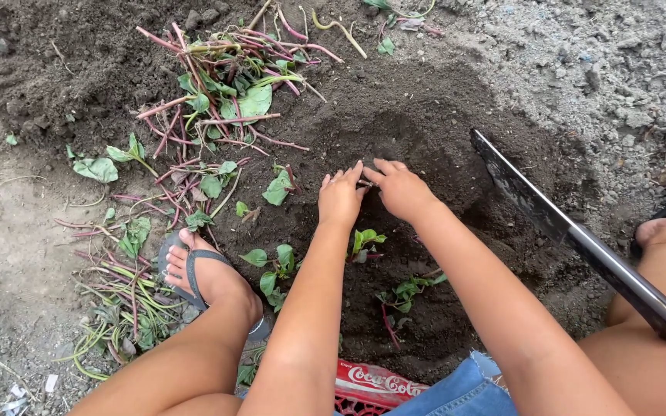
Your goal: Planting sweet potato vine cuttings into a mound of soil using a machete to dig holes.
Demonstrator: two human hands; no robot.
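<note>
Outdoors, on bare ground: a patch of dark, loose soil (425, 115) lies in the middle, with paler, stony, dry earth (618, 54) beyond it and to the right, and grey packed dirt on the left. The dark soil serves as the surface, and all places below are told from it.

At the middle of the dark soil both hands press down side by side, fingers pointing away from the person. The left hand (341, 196) lies flat with its fingers spread on the soil; its grip is released, holding nothing that shows. The right hand (401, 189) is just beside it, fingertips nearly touching the left hand's, and seems to pinch something small and dark between them, though it is too small to tell what; its grip is loosely curled rather than clenched.

Nearer the person than the hands, three small seedlings stand in the dark soil: one (365, 241) between the forearms, just behind the left hand, one (406, 291) under the right forearm, and one (275, 270) at the soil's left side, beside the left forearm.

On the far left edge of the soil lies a heap of cuttings (225, 92) with red-purple stems and green leaves; more cuttings are scattered on the packed dirt to the left. A foot in a dark sandal (206, 277) stands at the soil's near left edge. A long dark blade (529, 196) with a black handle lies across the soil's right side, well apart from the hands. A red crate (371, 385) shows at the near edge.
</note>
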